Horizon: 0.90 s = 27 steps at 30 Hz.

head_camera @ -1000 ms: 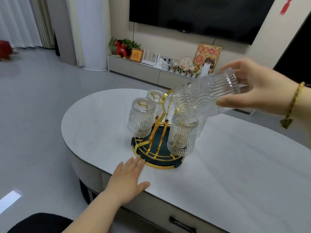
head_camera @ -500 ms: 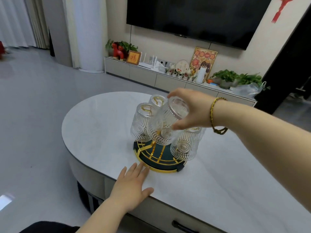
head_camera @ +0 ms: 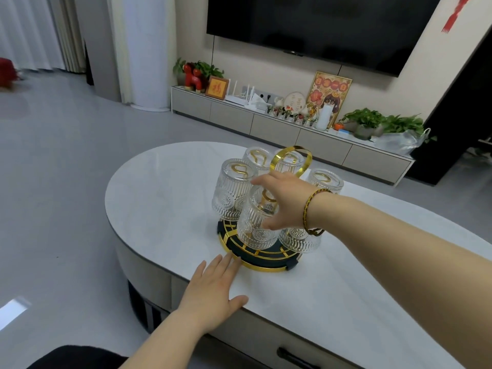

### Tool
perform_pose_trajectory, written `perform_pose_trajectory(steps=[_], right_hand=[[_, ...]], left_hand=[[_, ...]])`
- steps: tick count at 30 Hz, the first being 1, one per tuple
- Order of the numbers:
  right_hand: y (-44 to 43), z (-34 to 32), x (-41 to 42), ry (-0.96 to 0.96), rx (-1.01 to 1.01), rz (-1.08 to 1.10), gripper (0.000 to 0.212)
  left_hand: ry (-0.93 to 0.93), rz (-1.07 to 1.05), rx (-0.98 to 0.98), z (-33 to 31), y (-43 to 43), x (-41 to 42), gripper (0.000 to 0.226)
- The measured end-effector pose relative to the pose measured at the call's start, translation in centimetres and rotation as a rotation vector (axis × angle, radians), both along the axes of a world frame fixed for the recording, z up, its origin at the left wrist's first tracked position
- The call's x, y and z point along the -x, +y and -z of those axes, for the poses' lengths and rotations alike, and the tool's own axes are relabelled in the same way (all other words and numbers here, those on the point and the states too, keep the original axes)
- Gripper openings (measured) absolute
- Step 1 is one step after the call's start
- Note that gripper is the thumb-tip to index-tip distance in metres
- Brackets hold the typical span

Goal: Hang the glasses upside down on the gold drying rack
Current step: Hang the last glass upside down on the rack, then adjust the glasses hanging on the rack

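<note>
While our left hand (head_camera: 213,284) lies flat on the white table (head_camera: 159,198) at its near edge, fingers spread and holding nothing, its fingertips touch the gold rim of the drying rack (head_camera: 255,258). We see the rack standing near that edge, toward the table's rounded left end, with its gold ring handle (head_camera: 290,162) rising above the glasses. Our right hand (head_camera: 283,201), a braided bracelet (head_camera: 310,211) on the wrist, reaches over the rack and rests against the front glass (head_camera: 257,225); the thumb lies on its near side and the fingers curve over its upturned base, though we cannot tell whether they grip it firmly. That glass hangs upside down on a gold peg, rim just above the dark base. Five more ribbed glasses hang inverted around it: one at the left (head_camera: 230,187), two behind (head_camera: 257,158), one at the far right (head_camera: 326,181) and one under our wrist (head_camera: 300,239).
</note>
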State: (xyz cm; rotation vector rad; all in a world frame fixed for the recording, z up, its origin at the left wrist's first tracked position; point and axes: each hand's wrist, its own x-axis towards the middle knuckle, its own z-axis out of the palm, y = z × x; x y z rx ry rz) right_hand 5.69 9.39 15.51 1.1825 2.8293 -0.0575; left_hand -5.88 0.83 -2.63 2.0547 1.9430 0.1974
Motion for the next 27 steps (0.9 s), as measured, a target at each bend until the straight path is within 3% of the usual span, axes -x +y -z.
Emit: perform_pose_trajectory(steps=[9, 17, 21, 27], right_hand=[[-0.5, -0.5, -1.3, 0.175, 0.014, 0.020, 0.083], [-1.7, 1.0, -5.7, 0.636, -0.094, 0.129, 0.060], [-1.7, 4.3, -7.2, 0.972, -0.025, 0.353, 0.066], [-0.5, 8.2, -6.4, 1.108, 0.165, 0.472, 0.089]], left_hand=[[0.020, 0.010, 0.001, 0.3, 0.1, 0.1, 0.069], [0.049, 0.006, -0.014, 0.1, 0.1, -0.5, 0.066], [0.031, 0.026, -0.028, 0.0, 0.0, -1.2, 0.064], [0.023, 0.045, -0.035, 0.1, 0.4, -2.0, 0.063]])
